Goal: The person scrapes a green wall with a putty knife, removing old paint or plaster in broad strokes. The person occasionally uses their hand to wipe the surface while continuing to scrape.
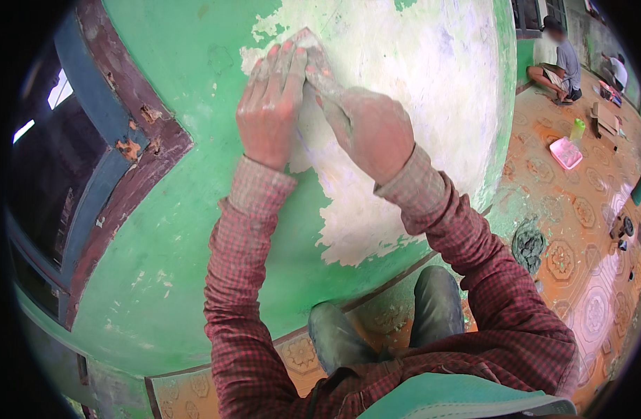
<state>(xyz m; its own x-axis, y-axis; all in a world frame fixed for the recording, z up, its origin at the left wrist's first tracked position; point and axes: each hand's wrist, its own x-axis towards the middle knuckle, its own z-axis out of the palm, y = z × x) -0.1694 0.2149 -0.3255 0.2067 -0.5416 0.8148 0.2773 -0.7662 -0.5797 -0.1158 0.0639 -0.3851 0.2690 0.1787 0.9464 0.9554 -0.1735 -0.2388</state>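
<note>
Green paint covers much of the wall [205, 230], with a large bare whitish patch [435, 105] on it. My right hand [375, 133] is closed round the handle of a dusty scraper [320, 68], whose blade lies against the wall at the upper left edge of the patch. The fingers of my left hand [273, 105] are laid flat over the blade's left side; whether they press on the blade or the wall beside it cannot be told. Both hands are dusty. Jagged paint edges border the patch below my hands.
A window frame [163, 146] with chipped brown paint stands at left. On the tiled floor at right are a crumpled dark bag [529, 246], a pink tray [565, 153], a green bottle [577, 129] and cardboard [606, 123]. Two people [566, 63] [618, 72] sit farther off.
</note>
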